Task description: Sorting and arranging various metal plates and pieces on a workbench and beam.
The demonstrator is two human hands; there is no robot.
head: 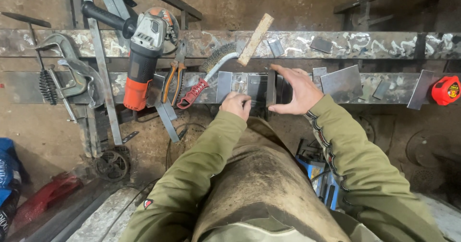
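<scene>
- Standing at the bench, the person has both sleeves reaching to mid-frame: left hand curled in a fist against a dark steel plate; right hand spread flat, steadying an upright piece beside it.
- Plates look lined up along the beam, not visibly joined; several lie loose to the right.
- Grinder, pliers, wire brush lie untouched, upper left.
- What the fist grips is hidden.

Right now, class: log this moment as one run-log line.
left hand: curled against small steel plate | right hand: open, fingers on upright plate | nearby: angle grinder, wire brush, pliers, tape measure
</scene>
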